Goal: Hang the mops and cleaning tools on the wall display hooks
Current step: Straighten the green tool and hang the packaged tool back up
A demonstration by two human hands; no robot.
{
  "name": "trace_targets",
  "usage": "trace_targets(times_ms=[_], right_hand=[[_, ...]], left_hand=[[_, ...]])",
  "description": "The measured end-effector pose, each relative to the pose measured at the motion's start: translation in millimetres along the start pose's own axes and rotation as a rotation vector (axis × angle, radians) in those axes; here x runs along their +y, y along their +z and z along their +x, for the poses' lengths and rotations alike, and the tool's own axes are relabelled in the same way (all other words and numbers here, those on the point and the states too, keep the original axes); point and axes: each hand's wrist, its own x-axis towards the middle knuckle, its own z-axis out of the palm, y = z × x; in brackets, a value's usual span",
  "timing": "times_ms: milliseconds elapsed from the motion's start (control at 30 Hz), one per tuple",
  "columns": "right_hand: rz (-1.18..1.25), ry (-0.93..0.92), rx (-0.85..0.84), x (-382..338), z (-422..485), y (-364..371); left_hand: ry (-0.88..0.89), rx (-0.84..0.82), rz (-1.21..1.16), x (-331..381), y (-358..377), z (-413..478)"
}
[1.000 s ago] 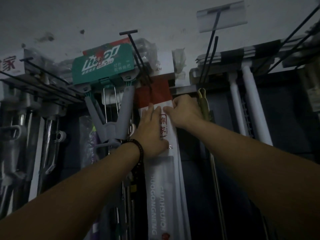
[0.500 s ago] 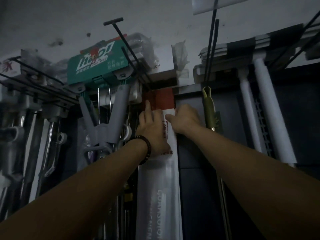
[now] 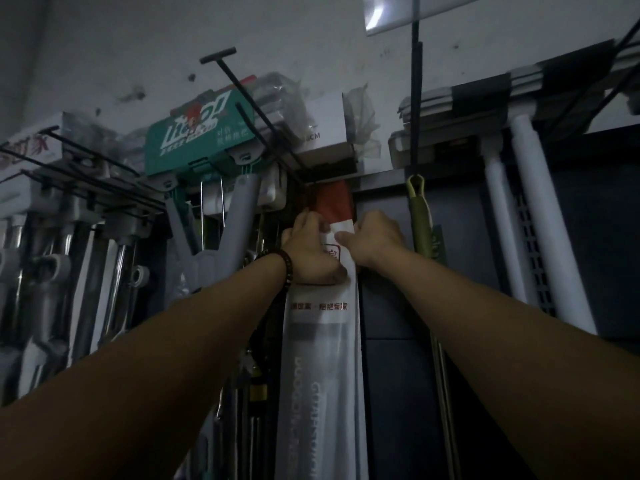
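Left hand [image 3: 311, 252] now curled on packaged mop [image 3: 323, 358], right hand [image 3: 375, 240] pinching it

Bare forearms, dark beaded bracelet [image 3: 286, 268] on left wrist

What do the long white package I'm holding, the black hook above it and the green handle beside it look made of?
Long white package: seemingly thin glossy plastic film; it wrinkles and a pale shape shows through. Black hook: likely coated metal wire, thin, straight, matte. Green handle: probably moulded plastic, smooth olive with a hanging loop, though dim light leaves that open.
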Motion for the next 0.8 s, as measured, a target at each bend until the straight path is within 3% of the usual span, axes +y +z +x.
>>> trace_targets(times_ms=[167, 367, 500, 800], right_hand=[[0.012, 0.014, 0.010, -7, -17, -4], [-0.197, 0.010, -0.025, -19, -59, -40], [-0.288, -0.001, -0.011, -33, -91, -71], [-0.593, -0.169, 0.169, -67, -172, -155]], left_hand=[[0.007, -0.047, 0.145, 0, 2, -21], [-0.026, -0.302, 0.338, 8, -5, -56], [0.096, -0.303, 0.372, 17, -21, -85], [0.441, -0.149, -0.009, 46, -62, -142]])
